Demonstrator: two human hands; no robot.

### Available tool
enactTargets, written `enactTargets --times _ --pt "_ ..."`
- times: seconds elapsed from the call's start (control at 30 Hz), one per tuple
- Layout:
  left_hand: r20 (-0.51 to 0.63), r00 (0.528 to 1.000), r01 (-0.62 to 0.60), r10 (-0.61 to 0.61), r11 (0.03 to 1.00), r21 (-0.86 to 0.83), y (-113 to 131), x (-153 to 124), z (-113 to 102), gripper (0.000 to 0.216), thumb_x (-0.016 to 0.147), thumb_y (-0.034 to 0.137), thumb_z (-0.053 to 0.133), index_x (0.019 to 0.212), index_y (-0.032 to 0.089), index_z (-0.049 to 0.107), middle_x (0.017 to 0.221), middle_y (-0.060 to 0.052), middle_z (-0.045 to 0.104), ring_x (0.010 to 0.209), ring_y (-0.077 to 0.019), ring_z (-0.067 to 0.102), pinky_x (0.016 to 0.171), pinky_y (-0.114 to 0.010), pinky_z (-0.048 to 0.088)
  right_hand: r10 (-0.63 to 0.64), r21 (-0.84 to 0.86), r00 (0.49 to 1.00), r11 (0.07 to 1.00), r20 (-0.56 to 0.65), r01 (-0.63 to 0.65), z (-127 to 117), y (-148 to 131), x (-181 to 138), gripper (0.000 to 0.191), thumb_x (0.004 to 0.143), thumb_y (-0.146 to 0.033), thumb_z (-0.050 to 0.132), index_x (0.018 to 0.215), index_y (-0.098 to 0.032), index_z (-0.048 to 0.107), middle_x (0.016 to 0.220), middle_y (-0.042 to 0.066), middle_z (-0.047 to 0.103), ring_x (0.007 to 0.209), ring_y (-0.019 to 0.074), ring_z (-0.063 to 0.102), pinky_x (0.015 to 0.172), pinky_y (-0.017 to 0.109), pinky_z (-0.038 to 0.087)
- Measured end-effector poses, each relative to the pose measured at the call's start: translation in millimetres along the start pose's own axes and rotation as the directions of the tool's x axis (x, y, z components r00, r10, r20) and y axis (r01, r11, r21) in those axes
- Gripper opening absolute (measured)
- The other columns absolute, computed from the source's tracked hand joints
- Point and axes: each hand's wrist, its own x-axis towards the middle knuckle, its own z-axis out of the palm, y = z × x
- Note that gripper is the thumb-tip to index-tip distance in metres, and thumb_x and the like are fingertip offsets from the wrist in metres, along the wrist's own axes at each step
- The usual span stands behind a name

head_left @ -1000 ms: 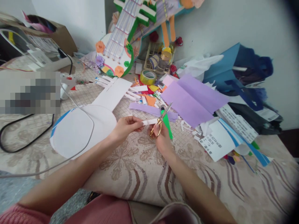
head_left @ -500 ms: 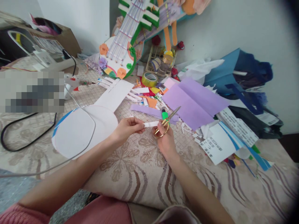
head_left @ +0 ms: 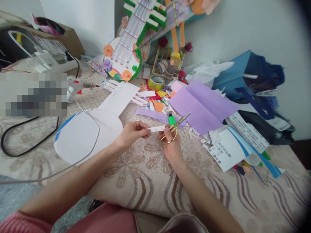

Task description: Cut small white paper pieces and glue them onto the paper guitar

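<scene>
Scissors [head_left: 179, 123] have swung over: a second ago the blades pointed more steeply away from the person, now they lean out to the right, tip by the edge of the folded purple paper [head_left: 204, 106]. From my remote seat, the little white strip [head_left: 157, 129] is stretched in the gap between the two hands, above the bench [head_left: 148, 191] with its patterned cloth. Left hand [head_left: 133, 133] has its fingers pinched on one end. Right hand [head_left: 173, 147] has its fingers wrapped around the gold scissor handles, thumb up against the strip's other end; can't tell if that thumb is actually gripping the paper too.

Just past the right fingers I see a green thing with a dark tip [head_left: 171, 120], partly blocked by the scissors, and a lilac strip [head_left: 153, 114] lying behind it. Left of the left fingers is a round white card [head_left: 73, 139] with a grey cable [head_left: 97, 136] running over it. Farther beyond both hands: loose scraps [head_left: 158, 106], a yellow tape roll [head_left: 155, 84], then a paper guitar [head_left: 126, 42].
</scene>
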Motion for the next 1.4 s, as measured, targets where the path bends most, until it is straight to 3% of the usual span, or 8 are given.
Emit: enactTargets --times 0.33,0.53,0.7,0.93,1.2,1.4 --pt "-0.02 1.0 0.011 -0.012 0.999 -0.049 -8.2 -4.7 14.5 0.022 0.063 0.023 0.083 0.072 0.01 0.067 0.063 -0.001 0.067 0.057 -0.0101 0.061 0.058 -0.022 0.051 0.002 -0.035 0.999 0.999 -0.046 -0.003 10.9 9.7 -7.9 0.025 0.07 -0.027 0.075 0.085 -0.023 0.055 0.081 -0.004 0.06 0.066 0.0117 0.054 0.059 0.025 0.042" --pt "0.092 0.985 0.159 -0.143 0.967 -0.2 -10.1 -0.6 7.8 0.022 0.074 0.028 0.079 0.08 0.009 0.069 0.073 -0.006 0.072 0.067 -0.0124 0.068 0.07 -0.023 0.056 0.062 0.023 0.996 0.998 -0.067 -0.061 9.3 4.9 -4.3 0.023 0.067 -0.024 0.074 0.08 -0.022 0.056 0.077 -0.005 0.06 0.066 0.0118 0.055 0.061 0.026 0.044" --pt "0.157 0.97 0.218 -0.184 0.947 -0.236 -11.6 2.6 3.1 0.016 0.075 0.021 0.079 0.085 0.011 0.071 0.075 -0.006 0.074 0.07 -0.0123 0.07 0.072 -0.021 0.056 0.1 0.103 0.995 0.99 -0.024 -0.097 8.6 0.7 -2.7 0.021 0.066 -0.021 0.075 0.077 -0.022 0.058 0.074 -0.005 0.062 0.067 0.0115 0.058 0.064 0.026 0.045" --pt "0.186 0.974 0.178 -0.131 0.949 -0.262 -15.9 4.8 1.8 0.033 0.058 0.023 0.089 0.083 0.01 0.073 0.073 -0.005 0.075 0.067 -0.0112 0.069 0.066 -0.018 0.056 0.119 0.119 0.993 0.986 -0.017 -0.116 6.1 1.9 -1.7 0.023 0.065 -0.021 0.078 0.078 -0.021 0.059 0.07 -0.007 0.06 0.064 0.0097 0.056 0.061 0.023 0.044" --pt "0.19 0.972 0.184 -0.135 0.945 -0.27 -14.1 4.5 2.8 0.026 0.064 0.021 0.086 0.084 0.009 0.073 0.074 -0.006 0.075 0.069 -0.0123 0.07 0.07 -0.02 0.057 0.11 0.108 0.994 0.988 0.027 -0.113 3.9 -2.5 1.6 0.025 0.065 -0.021 0.079 0.079 -0.021 0.058 0.072 -0.006 0.06 0.065 0.0092 0.056 0.06 0.022 0.044" --pt "0.191 0.975 0.166 -0.115 0.945 -0.281 -17.4 5.9 3.2 0.038 0.052 0.026 0.092 0.082 0.01 0.074 0.073 -0.004 0.075 0.068 -0.0118 0.07 0.068 -0.019 0.057 0.117 0.102 0.991 0.987 0.059 -0.123 1.7 -3.5 2.2 0.025 0.065 -0.022 0.078 0.081 -0.022 0.058 0.076 -0.005 0.062 0.067 0.0105 0.057 0.06 0.023 0.045"
